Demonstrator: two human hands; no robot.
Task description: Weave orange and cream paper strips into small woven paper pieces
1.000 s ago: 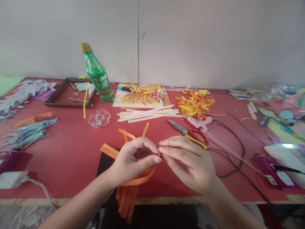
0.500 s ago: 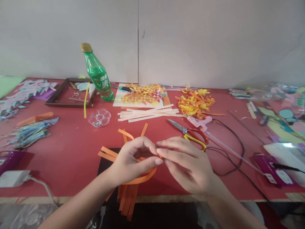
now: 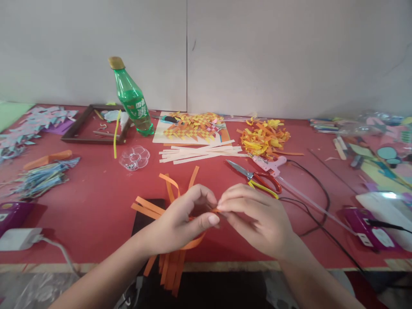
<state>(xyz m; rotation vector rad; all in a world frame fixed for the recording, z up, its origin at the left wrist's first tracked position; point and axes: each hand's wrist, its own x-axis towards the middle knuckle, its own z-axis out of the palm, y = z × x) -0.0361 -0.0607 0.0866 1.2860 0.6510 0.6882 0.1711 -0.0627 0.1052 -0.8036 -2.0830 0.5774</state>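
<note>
My left hand (image 3: pixel 189 219) and my right hand (image 3: pixel 257 219) meet above the front of the red table, fingertips nearly touching. Between them is a small piece of orange paper strip (image 3: pixel 215 210), mostly hidden by the fingers. Both hands are closed in a pinch on it. Under and behind my left hand lie loose orange paper strips (image 3: pixel 170 270), some hanging past the table edge and others over a black flat object (image 3: pixel 143 223). Scissors (image 3: pixel 254 176) with red and yellow handles lie just beyond my right hand.
Past the hands lie pale paper strips (image 3: pixel 199 153), a pile of yellow and orange folded strips (image 3: pixel 265 137) and a pink glue gun (image 3: pixel 270 165) with its cable trailing right. A green bottle (image 3: pixel 133 103) leans by a brown frame (image 3: pixel 74 128). A clear flower-shaped dish (image 3: pixel 135 159) sits left of centre.
My right fingertips have drawn closer together around the orange paper and shifted slightly right. My left hand has moved very little, its thumb and forefinger a bit further apart.
</note>
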